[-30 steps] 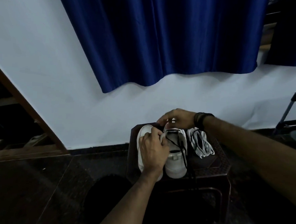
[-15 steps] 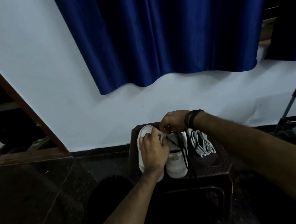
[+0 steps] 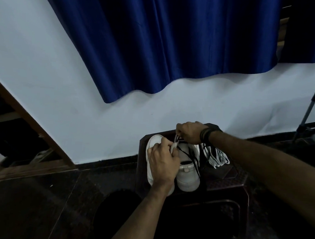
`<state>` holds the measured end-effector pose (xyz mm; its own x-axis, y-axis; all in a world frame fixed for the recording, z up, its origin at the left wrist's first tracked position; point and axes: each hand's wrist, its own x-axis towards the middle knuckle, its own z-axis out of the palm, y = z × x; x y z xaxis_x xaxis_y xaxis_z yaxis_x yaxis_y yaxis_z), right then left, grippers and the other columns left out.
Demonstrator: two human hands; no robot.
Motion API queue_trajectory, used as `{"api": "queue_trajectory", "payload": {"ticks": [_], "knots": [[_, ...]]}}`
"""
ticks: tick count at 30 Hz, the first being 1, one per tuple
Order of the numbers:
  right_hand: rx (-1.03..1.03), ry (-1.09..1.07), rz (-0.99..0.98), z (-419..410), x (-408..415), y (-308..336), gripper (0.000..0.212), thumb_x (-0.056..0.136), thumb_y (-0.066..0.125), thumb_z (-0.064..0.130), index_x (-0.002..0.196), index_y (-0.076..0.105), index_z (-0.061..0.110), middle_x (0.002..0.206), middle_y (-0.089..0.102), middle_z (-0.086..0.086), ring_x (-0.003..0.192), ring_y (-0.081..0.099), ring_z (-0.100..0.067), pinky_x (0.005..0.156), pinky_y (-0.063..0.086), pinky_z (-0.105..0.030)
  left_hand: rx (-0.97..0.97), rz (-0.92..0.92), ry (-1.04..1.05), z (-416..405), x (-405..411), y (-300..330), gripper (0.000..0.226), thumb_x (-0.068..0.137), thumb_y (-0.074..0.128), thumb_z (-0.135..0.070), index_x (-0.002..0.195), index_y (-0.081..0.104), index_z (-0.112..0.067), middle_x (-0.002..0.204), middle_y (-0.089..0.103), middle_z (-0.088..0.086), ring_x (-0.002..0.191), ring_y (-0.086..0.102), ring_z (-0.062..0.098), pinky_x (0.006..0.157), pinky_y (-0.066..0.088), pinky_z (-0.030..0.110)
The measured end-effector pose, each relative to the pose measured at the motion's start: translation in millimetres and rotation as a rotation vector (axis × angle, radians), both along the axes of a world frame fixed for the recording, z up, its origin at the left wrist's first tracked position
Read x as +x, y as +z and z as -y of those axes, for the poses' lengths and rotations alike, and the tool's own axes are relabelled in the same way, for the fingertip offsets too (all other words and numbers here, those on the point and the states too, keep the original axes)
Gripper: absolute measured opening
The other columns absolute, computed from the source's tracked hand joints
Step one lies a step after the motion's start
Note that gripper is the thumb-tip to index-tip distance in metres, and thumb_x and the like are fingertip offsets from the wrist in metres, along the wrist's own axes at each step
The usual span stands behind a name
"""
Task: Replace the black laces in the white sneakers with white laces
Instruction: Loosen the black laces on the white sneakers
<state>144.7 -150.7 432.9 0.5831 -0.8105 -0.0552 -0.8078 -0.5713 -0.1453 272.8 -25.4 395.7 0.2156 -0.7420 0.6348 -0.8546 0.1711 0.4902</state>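
Two white sneakers stand side by side on a dark brown stool (image 3: 221,180). My left hand (image 3: 162,161) lies over the left sneaker (image 3: 152,143) and grips the edge of the right sneaker (image 3: 187,173) near its tongue. My right hand (image 3: 189,131) is above the front of the right sneaker and pinches the black lace (image 3: 194,159), which runs loose down over the shoe's heel. A bundle of white laces (image 3: 216,157) lies on the stool just right of the shoes, under my right forearm.
The stool stands against a pale wall (image 3: 62,95) under a blue curtain (image 3: 157,45). A wooden frame (image 3: 29,117) slants at the left. A metal stand (image 3: 308,113) is at the far right. Dark tiled floor (image 3: 37,204) surrounds the stool.
My right hand has lifted slightly away from the shoe with the black lace, drawing it up. My left hand stays on the sneakers.
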Motion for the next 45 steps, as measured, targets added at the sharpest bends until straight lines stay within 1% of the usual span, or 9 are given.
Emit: {"api": "queue_trajectory", "payload": {"ticks": [6,9,15,23,29,34,36,40,45], "knots": [[0.145,0.122,0.362,5.6,-5.1,0.1,0.024,0.089,0.06,0.004,0.111,0.063,0.013,0.106,0.064,0.004,0.092,0.058,-0.014,0.08,0.042,-0.022,0.001,0.0,0.004,0.9,0.2,-1.7,0.024,0.079,0.077,-0.016,0.082,0.053,-0.016,0.071,0.059,-0.005,0.071,0.056,0.023,0.074,0.044,0.037],[0.18,0.282,0.267,-0.6,0.9,13.6,0.043,0.084,0.054,-0.006,0.119,0.067,0.015,0.108,0.071,0.001,0.092,0.061,-0.012,0.08,0.044,-0.015,0.003,0.006,-0.002,1.9,0.4,-3.0,0.022,0.081,0.074,-0.015,0.084,0.052,-0.017,0.073,0.06,-0.004,0.074,0.057,0.024,0.075,0.043,0.037],[0.039,0.265,0.009,-2.8,11.2,20.7,0.035,0.087,0.054,0.003,0.111,0.071,0.022,0.112,0.067,0.002,0.104,0.057,-0.016,0.087,0.048,-0.033,0.012,0.024,0.003,3.0,2.0,-5.0,0.023,0.08,0.074,-0.015,0.082,0.052,-0.018,0.069,0.058,-0.004,0.072,0.056,0.025,0.074,0.042,0.037],[0.685,-0.285,0.864,-3.9,3.9,10.1,0.027,0.093,0.041,-0.002,0.104,0.06,0.013,0.082,0.055,-0.002,0.067,0.044,-0.012,0.06,0.037,-0.021,0.006,0.02,0.002,7.6,3.2,-9.4,0.021,0.084,0.072,-0.022,0.083,0.052,-0.017,0.073,0.059,-0.004,0.075,0.057,0.024,0.077,0.041,0.037],[0.268,0.154,0.094,-12.9,1.6,39.5,0.019,0.09,0.058,0.015,0.105,0.069,0.019,0.081,0.059,0.011,0.079,0.055,-0.011,0.065,0.041,-0.017,0.031,0.061,0.034,8.3,3.0,-10.3,0.02,0.081,0.07,-0.021,0.083,0.052,-0.016,0.068,0.059,0.002,0.072,0.057,0.027,0.075,0.043,0.04],[-0.166,0.089,-0.108,-11.2,8.9,31.3,0.018,0.094,0.05,0.024,0.101,0.066,0.028,0.109,0.063,0.008,0.105,0.054,-0.012,0.095,0.038,-0.035,0.034,0.072,0.035,6.5,3.4,-10.2,0.02,0.079,0.071,-0.018,0.085,0.052,-0.016,0.071,0.062,0.002,0.074,0.058,0.027,0.077,0.044,0.04],[-0.124,-0.12,0.177,-6.2,8.8,15.6,0.016,0.096,0.05,0.021,0.098,0.066,0.025,0.111,0.065,0.002,0.107,0.058,-0.018,0.093,0.043,-0.035,0.045,0.068,0.027,7.1,3.7,-11.1,0.017,0.082,0.069,-0.019,0.085,0.053,-0.017,0.075,0.063,0.0,0.078,0.059,0.025,0.08,0.043,0.039],[0.517,-0.267,0.953,-12.8,2.7,10.5,0.009,0.099,0.057,0.019,0.099,0.064,0.013,0.085,0.058,0.002,0.074,0.052,-0.009,0.069,0.042,-0.021,0.056,0.061,0.034,9.6,3.9,-11.9,0.015,0.083,0.069,-0.022,0.088,0.055,-0.017,0.079,0.066,-0.001,0.083,0.06,0.024,0.086,0.044,0.039],[0.089,0.086,0.072,-8.9,-19.1,40.9,0.009,0.088,0.068,0.03,0.093,0.073,0.025,0.082,0.066,0.013,0.075,0.058,-0.002,0.072,0.045,-0.019,0.057,0.078,0.034,8.8,4.2,-12.1,0.016,0.082,0.069,-0.019,0.089,0.054,-0.017,0.076,0.065,-0.001,0.08,0.06,0.024,0.086,0.043,0.038]]}}
